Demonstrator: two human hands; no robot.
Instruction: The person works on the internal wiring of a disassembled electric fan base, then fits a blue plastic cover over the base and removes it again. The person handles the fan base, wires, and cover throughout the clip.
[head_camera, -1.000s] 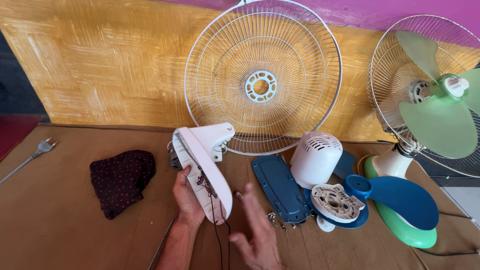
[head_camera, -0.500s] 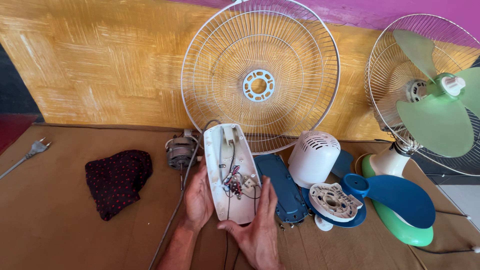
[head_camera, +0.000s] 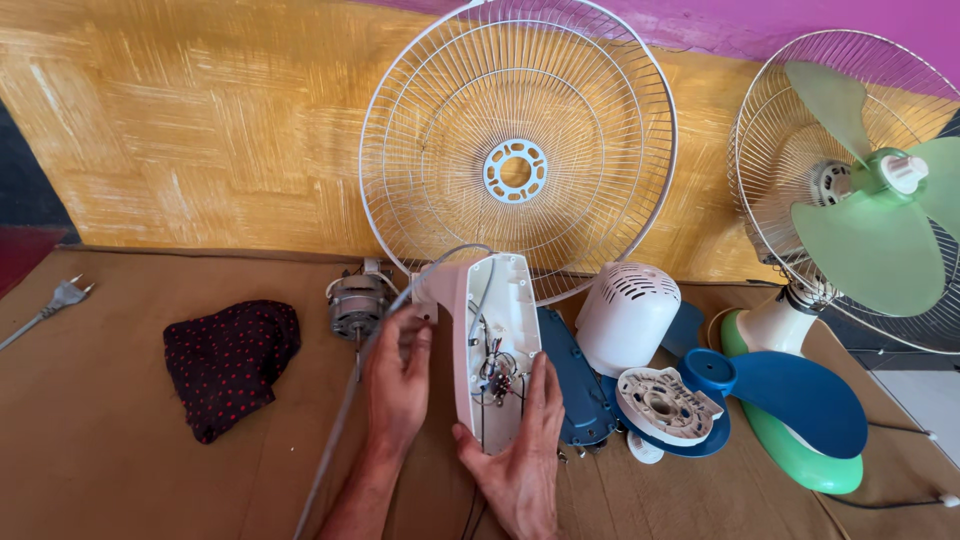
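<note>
We hold an opened fan base housing (head_camera: 497, 345), wiring exposed

Our left hand (head_camera: 398, 375) grips its side and our right hand (head_camera: 522, 455) cups its lower end above the cardboard; tilting could strain the thin wires (head_camera: 496, 377), or tug the grey cable (head_camera: 350, 420) toward the motor (head_camera: 355, 306) behind.

We have one view only, worn on the head: it looks forward and steeply down over our forearms onto the brown floor covering (head_camera: 120, 470), close to the work, facing the yellow wall (head_camera: 200, 130) where a white fan grille (head_camera: 517, 150) leans.
</note>
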